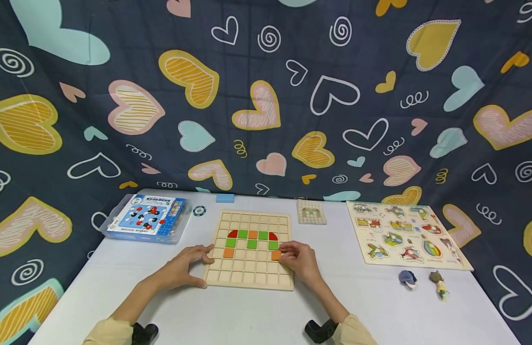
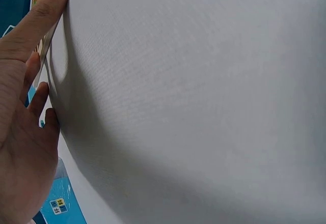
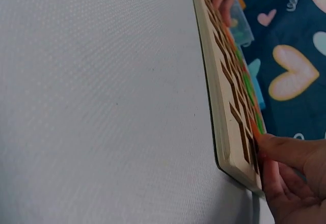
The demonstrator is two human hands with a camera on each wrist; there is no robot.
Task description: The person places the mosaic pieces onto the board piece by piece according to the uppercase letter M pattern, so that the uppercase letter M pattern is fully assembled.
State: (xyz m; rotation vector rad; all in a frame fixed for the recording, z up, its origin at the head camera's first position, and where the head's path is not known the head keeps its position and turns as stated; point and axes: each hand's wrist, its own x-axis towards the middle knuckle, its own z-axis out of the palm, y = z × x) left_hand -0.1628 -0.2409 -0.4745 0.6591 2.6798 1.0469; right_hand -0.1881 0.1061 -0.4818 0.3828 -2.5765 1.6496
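Observation:
A square wooden grid board (image 1: pixel 248 283) lies on the white table, with green, orange and dark red tiles set in its upper and middle cells. My left hand (image 1: pixel 181 269) rests at the board's left edge, thumb by the near corner and fingers spread farther up. At the right side, my right hand (image 1: pixel 302 262) has its fingertips on an orange tile (image 1: pixel 275 255) in the outer column, pinching it low over the grid. The right wrist view shows that thumb and finger close together at the board's rim, partly hiding the tile.
Behind the board stands a small pattern card (image 1: pixel 311 212). A boxed molecule set (image 1: pixel 147 218) is at back left, near a round chip (image 1: pixel 199 211) and a blue piece (image 1: pixel 225 198). On the right are a picture puzzle board (image 1: pixel 410 235) and two small figures (image 1: pixel 407 278).

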